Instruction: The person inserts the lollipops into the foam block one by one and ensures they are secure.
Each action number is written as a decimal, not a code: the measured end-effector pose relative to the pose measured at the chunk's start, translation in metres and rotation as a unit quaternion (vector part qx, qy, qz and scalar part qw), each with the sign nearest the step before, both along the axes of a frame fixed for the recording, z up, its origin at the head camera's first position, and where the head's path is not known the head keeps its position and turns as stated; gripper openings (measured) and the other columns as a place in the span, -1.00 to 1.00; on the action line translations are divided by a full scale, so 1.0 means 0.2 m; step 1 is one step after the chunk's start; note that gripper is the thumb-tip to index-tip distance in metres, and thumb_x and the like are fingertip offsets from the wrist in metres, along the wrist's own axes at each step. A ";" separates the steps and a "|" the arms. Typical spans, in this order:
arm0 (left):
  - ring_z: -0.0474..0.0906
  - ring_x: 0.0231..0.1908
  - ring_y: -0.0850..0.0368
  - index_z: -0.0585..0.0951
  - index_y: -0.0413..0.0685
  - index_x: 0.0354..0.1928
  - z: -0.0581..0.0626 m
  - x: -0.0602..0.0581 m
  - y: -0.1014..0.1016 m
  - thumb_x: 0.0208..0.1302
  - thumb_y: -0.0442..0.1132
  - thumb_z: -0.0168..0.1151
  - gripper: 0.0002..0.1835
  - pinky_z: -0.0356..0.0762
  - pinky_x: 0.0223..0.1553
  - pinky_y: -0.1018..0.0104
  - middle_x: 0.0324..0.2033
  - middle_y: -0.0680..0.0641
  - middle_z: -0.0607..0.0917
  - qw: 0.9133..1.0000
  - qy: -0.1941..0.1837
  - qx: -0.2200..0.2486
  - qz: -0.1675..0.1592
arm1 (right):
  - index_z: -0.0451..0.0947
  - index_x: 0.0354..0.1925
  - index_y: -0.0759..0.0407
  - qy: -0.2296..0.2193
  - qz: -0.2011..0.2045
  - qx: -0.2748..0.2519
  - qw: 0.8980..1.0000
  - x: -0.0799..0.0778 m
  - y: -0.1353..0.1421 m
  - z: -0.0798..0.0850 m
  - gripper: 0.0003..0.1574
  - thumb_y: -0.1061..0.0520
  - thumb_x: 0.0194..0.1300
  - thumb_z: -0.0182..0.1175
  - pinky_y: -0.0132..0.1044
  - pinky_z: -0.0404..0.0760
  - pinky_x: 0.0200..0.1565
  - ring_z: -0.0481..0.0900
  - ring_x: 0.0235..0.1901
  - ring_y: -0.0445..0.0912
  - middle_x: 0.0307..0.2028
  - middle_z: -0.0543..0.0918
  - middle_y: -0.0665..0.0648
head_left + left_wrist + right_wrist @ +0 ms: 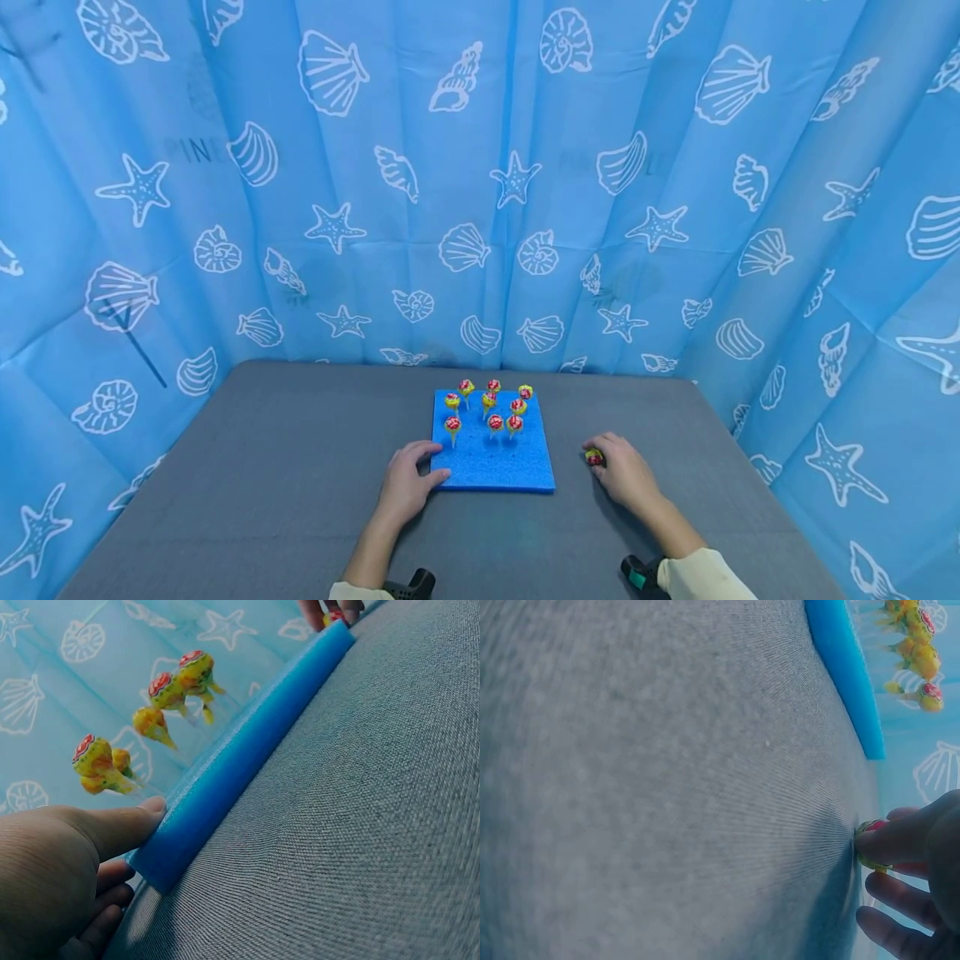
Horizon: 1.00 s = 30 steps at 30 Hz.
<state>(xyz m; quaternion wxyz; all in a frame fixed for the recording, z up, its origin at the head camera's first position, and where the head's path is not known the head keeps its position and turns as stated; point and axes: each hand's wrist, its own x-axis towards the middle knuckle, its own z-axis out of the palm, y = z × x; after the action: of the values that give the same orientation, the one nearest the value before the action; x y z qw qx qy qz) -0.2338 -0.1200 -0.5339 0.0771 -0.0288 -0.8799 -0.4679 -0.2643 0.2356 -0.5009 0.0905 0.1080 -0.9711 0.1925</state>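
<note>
A blue foam board (495,467) lies on the grey table with several lollipops (489,400) standing in it, sticks down, in red and yellow wrappers. My left hand (407,485) rests at the board's left edge. Its thumb (127,825) lies along the near corner in the left wrist view, the other fingers loosely beside the board. Off to the right of the board, my right hand (626,473) pinches another lollipop (594,457) by its wrapped head, low at the tabletop. The fingers (900,836) cover part of it, and its stick is hidden.
The grey tabletop (315,467) spreads around the board. A blue curtain (480,208) printed with white shells and starfish hangs behind and at both sides. The lollipops stand mostly in the board's far half; its near part (487,479) is bare blue foam.
</note>
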 end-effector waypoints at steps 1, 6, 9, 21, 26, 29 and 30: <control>0.37 0.22 -0.18 0.62 0.02 0.10 0.00 0.00 0.00 0.20 -0.09 0.39 -0.58 0.36 0.16 -0.18 0.18 -0.15 0.53 1.000 -0.001 0.001 0.000 | 0.65 -0.12 0.16 0.001 0.001 -0.001 1.000 0.00 0.00 0.00 -0.63 0.39 0.07 0.39 0.10 0.53 -0.02 0.57 -0.07 0.10 -0.15 0.63 0.12; 0.38 0.21 -0.18 0.62 0.02 0.10 0.00 0.00 0.00 0.21 -0.09 0.38 -0.59 0.36 0.17 -0.18 0.18 -0.16 0.53 1.000 0.002 0.000 -0.003 | 0.65 -0.14 0.16 0.005 0.005 0.000 1.000 -0.01 0.01 -0.02 -0.66 0.39 0.07 0.40 0.09 0.53 -0.03 0.57 -0.09 0.09 -0.18 0.62 0.11; 0.38 0.21 -0.19 0.62 0.02 0.10 0.00 0.01 0.00 0.21 -0.08 0.38 -0.59 0.37 0.16 -0.18 0.17 -0.16 0.53 1.000 0.004 0.000 -0.005 | 0.66 -0.16 0.16 0.007 0.007 0.002 1.000 -0.02 0.02 -0.03 -0.67 0.38 0.07 0.40 0.09 0.54 -0.04 0.58 -0.10 0.09 -0.19 0.63 0.10; 0.37 0.22 -0.19 0.62 0.03 0.10 0.01 0.00 0.00 0.22 -0.10 0.38 -0.60 0.35 0.17 -0.19 0.18 -0.16 0.53 1.000 -0.003 -0.003 0.004 | 0.65 -0.14 0.16 0.005 0.020 -0.019 1.000 -0.01 0.01 -0.02 -0.72 0.32 0.13 0.39 0.07 0.55 -0.06 0.58 -0.14 0.03 -0.21 0.63 0.08; 0.37 0.22 -0.19 0.63 0.03 0.10 0.01 0.00 0.00 0.22 -0.10 0.38 -0.60 0.36 0.16 -0.19 0.18 -0.15 0.53 1.000 0.000 -0.001 0.003 | 0.65 -0.11 0.17 0.009 0.025 -0.038 0.999 -0.01 -0.01 -0.01 -0.72 0.29 0.16 0.38 0.05 0.56 -0.05 0.58 -0.14 0.01 -0.19 0.63 0.08; 0.37 0.22 -0.19 0.63 0.03 0.10 0.01 0.00 0.00 0.22 -0.10 0.38 -0.60 0.35 0.17 -0.19 0.17 -0.15 0.53 1.000 0.001 0.001 0.002 | 0.65 -0.10 0.19 0.017 0.029 -0.057 0.998 0.00 -0.02 -0.01 -0.72 0.28 0.17 0.38 0.04 0.56 -0.07 0.58 -0.16 -0.01 -0.20 0.63 0.07; 0.37 0.22 -0.19 0.63 0.02 0.10 0.01 0.00 0.00 0.22 -0.10 0.38 -0.60 0.35 0.17 -0.19 0.17 -0.15 0.53 1.000 0.001 0.000 0.001 | 0.65 -0.10 0.20 0.020 0.032 -0.064 0.997 0.00 -0.02 -0.01 -0.72 0.29 0.17 0.38 0.03 0.57 -0.08 0.58 -0.16 -0.01 -0.20 0.63 0.07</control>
<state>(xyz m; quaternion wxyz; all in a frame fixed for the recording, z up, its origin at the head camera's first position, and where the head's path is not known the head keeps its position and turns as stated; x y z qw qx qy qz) -0.2329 -0.1195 -0.5324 0.0786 -0.0290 -0.8797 -0.4680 -0.2644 0.2316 -0.5030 0.1106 0.1364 -0.9510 0.2546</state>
